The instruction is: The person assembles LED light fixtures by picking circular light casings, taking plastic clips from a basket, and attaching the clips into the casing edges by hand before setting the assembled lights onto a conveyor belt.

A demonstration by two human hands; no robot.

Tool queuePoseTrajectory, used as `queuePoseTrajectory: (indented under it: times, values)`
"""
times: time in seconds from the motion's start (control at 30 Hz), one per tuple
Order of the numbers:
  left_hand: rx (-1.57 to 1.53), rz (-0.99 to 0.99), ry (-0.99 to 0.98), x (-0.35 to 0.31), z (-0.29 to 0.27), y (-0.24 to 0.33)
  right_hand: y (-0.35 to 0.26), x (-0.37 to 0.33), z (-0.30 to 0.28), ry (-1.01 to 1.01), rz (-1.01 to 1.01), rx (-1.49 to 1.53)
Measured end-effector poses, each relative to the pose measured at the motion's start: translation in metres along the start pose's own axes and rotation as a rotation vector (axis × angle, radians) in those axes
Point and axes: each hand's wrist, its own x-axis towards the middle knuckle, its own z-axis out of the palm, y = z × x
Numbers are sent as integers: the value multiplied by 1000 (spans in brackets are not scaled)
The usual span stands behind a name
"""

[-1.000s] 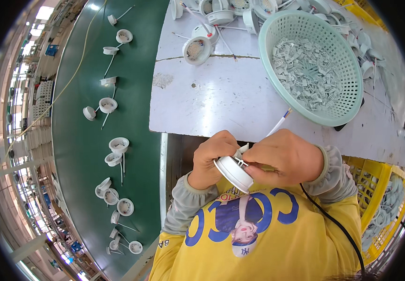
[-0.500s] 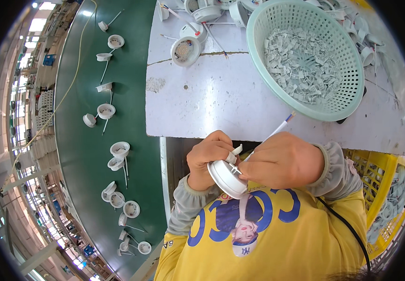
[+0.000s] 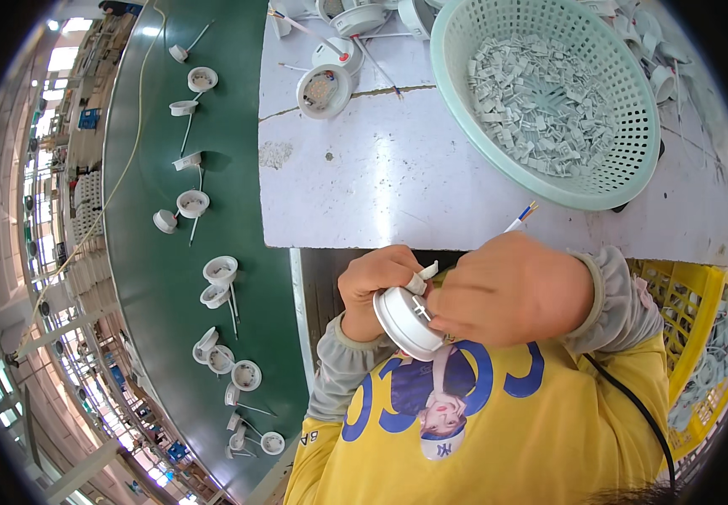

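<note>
My left hand grips a white round lamp housing by its rim, in front of my chest. A pale wrap, perhaps a finger cover, shows by its thumb. My right hand is closed against the housing's side, its fingertips beside a small white clip there. A white cable sticks out beyond the right hand, its end bared to blue and brown wires; the hand covers the rest. How the fingers hold the cable is partly hidden.
A pale green basket full of small white clips stands on the white table. More housings with cables lie at its far edge. Several housings dot the green conveyor belt at left. A yellow crate stands at right.
My right hand has turned and moved slightly over the cable, hiding more of it. The housing stays in my left hand. The view has shifted a little.
</note>
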Motion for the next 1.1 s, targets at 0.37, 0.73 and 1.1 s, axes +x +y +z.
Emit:
queuePoseTrajectory:
  times: [0.37,0.73,1.1]
  values:
    - [-20,-27,-7,2,9,0,-1,0,-8,-14,195,351]
    - [-126,11,30,1,9,-7,4,-5,-8,100,158,193]
    - [-160,-176,10,-3,15,-1,5,-6,-1,164,227,193]
